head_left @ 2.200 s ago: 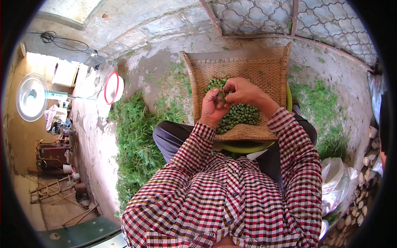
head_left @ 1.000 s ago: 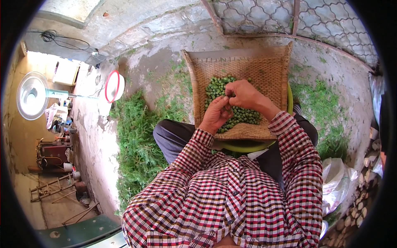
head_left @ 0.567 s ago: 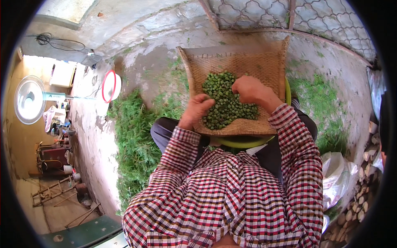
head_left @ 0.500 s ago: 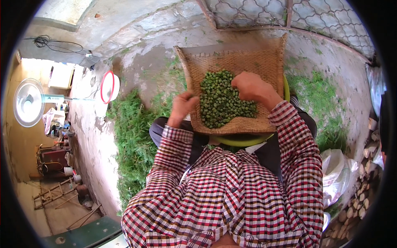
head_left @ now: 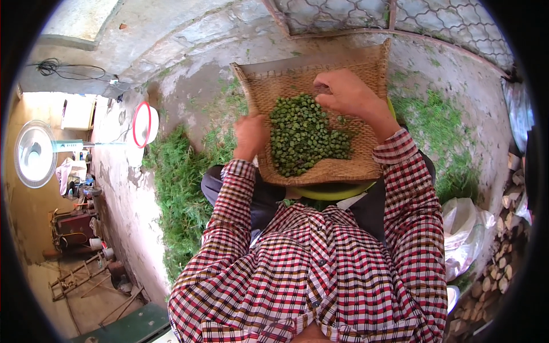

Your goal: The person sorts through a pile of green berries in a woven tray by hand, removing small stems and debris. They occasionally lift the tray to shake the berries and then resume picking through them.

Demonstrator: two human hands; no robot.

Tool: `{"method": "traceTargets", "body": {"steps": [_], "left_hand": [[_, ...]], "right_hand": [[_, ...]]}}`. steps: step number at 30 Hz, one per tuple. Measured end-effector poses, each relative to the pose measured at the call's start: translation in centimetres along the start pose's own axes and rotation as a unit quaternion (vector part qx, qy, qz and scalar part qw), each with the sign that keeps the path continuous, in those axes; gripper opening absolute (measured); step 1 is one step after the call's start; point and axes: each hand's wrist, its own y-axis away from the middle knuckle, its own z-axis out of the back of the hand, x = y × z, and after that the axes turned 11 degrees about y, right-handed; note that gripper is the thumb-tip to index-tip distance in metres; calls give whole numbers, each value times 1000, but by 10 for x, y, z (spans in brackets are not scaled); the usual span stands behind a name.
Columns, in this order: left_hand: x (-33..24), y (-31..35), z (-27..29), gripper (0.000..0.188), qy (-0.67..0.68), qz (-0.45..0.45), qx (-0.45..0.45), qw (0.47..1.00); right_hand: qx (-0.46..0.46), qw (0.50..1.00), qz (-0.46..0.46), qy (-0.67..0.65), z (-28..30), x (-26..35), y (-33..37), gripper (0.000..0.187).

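Note:
A scoop-shaped woven basket (head_left: 366, 131) rests in front of me, with a heap of small round green pods or fruits (head_left: 303, 134) on it. My right hand (head_left: 346, 94) hangs over the far side of the heap, its fingers bent and pinched together. Something small and dark shows at its fingertips, but I cannot make out what it is. At the basket's left rim is my left hand (head_left: 251, 136), looking curled but smeared by motion. Whether it grips the rim I cannot tell. Under the basket, part of a yellow-green tub (head_left: 329, 191) shows.
Feathery green plants (head_left: 186, 200) lie piled on the ground at left, with loose greenery (head_left: 434, 131) at right. A white plastic sack (head_left: 460, 231) and cut firewood (head_left: 494, 283) stand at lower right. Further left are a red-rimmed basin (head_left: 147, 124) and a fan (head_left: 35, 153).
My right hand has risen off the heap toward the basket's far side. My left hand has shifted slightly up along the left rim. The whole view has moved a little.

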Motion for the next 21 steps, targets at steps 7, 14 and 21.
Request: {"method": "traceTargets", "body": {"steps": [7, 14, 21], "left_hand": [[-61, -41, -72, 15, 169, -111, 147, 968], [-73, -61, -118, 11, 39, -152, 154, 976], [-81, -73, -109, 17, -19, -138, 236, 962]], "right_hand": [[-37, 999, -2, 38, 14, 4, 2, 29], [-55, 994, -54, 72, 28, 13, 9, 34], [-31, 994, -69, 82, 29, 12, 10, 33]]}}
